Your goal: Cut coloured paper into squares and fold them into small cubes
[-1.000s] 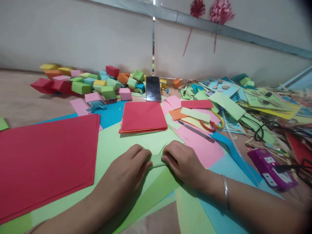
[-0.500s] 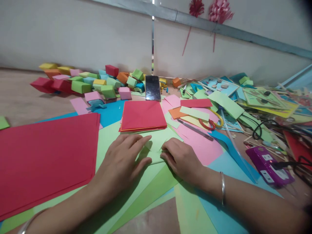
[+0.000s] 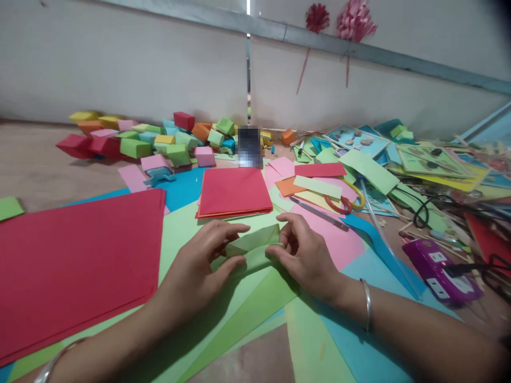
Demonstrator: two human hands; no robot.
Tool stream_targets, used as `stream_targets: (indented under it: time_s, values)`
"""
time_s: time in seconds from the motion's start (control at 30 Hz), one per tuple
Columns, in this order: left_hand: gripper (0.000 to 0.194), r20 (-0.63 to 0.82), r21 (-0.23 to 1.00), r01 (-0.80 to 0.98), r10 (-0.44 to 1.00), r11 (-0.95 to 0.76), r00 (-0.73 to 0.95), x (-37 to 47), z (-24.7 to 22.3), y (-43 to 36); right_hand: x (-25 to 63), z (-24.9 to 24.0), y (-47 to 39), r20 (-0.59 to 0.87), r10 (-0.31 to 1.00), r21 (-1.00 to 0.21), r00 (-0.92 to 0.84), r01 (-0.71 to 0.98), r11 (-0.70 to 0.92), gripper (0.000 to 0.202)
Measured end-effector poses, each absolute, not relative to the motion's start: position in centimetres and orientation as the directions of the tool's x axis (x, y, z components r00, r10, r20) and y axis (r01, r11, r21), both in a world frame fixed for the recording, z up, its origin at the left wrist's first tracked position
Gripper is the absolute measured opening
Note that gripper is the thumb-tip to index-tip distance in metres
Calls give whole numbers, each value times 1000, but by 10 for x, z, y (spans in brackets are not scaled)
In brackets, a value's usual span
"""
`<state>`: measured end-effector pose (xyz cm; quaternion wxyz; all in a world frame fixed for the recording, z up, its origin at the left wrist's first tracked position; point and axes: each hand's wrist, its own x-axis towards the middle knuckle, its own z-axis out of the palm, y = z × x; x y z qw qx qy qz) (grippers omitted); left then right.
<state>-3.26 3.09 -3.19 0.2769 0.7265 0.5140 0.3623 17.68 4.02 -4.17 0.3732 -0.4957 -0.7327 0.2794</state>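
Observation:
A folded piece of light green paper (image 3: 252,246) stands partly raised between my hands, its flaps lifted into a shallow box-like shape. My left hand (image 3: 205,260) grips its left end between thumb and fingers. On the right end, my right hand (image 3: 305,252) pinches a corner with thumb and curled fingers. Large light green sheets (image 3: 179,234) lie beneath both hands. Just beyond them rests a stack of red square paper (image 3: 236,190). To my left is a pile of large red sheets (image 3: 80,260).
Several folded paper boxes (image 3: 136,148) crowd the back left. Scissors with red and yellow handles (image 3: 338,205) lie on paper strips to the right. A purple power strip (image 3: 439,271) with black cables sits at far right. A phone (image 3: 249,148) leans at the wall, pixelated.
The green paper, flat under my fingers before, now has its flaps raised. My right hand has turned and lifted its fingers around the right end; my left fingers have curled around the left.

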Motion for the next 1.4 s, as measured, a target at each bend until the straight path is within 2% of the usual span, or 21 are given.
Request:
stream_targets:
  time_s: [0.17, 0.3, 0.37, 0.47, 0.53, 0.6, 0.73, 0.83, 0.9, 1.03, 1.4]
  values:
    - [35, -1, 907, 420, 994, -44, 106, -30, -24, 30, 179, -41, 42, 213, 957, -846, -195, 453, 281, 44]
    - [35, -20, 930, 367, 995, -18, 99, -31, -21, 27, 181, -38, 45, 133, 973, -929, -187, 318, 188, 64]
    - [35, -12, 938, 345, 995, -23, 98, -31, -20, 26, 181, -35, 45, 28, 959, -970, -281, 224, 94, 53]
    - [45, -17, 966, 260, 997, -4, 79, -29, -19, 26, 180, -32, 41, -47, 935, -982, -351, 188, 21, 18]
    - [60, -87, 980, 188, 990, 65, 109, -27, -18, 26, 180, -31, 38, -26, 952, -977, -304, 208, 40, 19]
    - [66, -209, 972, 147, 960, 183, 187, -25, -18, 26, 180, -31, 37, 5, 965, -977, -262, 204, 60, 21]
    - [42, -361, 931, 153, 897, 331, 256, -25, -18, 24, 178, -29, 36, -34, 950, -996, -310, 86, -7, 24]
    - [37, -365, 927, 170, 904, 333, 221, -25, -16, 22, 175, -28, 34, -167, 903, -983, -395, -8, -185, 32]
    - [35, -350, 932, 175, 915, 318, 201, -24, -15, 20, 174, -28, 34, -222, 892, -969, -394, -17, -248, 29]
    - [35, -355, 929, 177, 920, 326, 167, -24, -14, 19, 173, -30, 34, -232, 900, -964, -368, -36, -263, 26]
    - [38, -370, 927, 41, 896, 372, 244, -27, -18, 21, 180, -25, 38, -251, 864, -958, -437, -15, -286, 32]
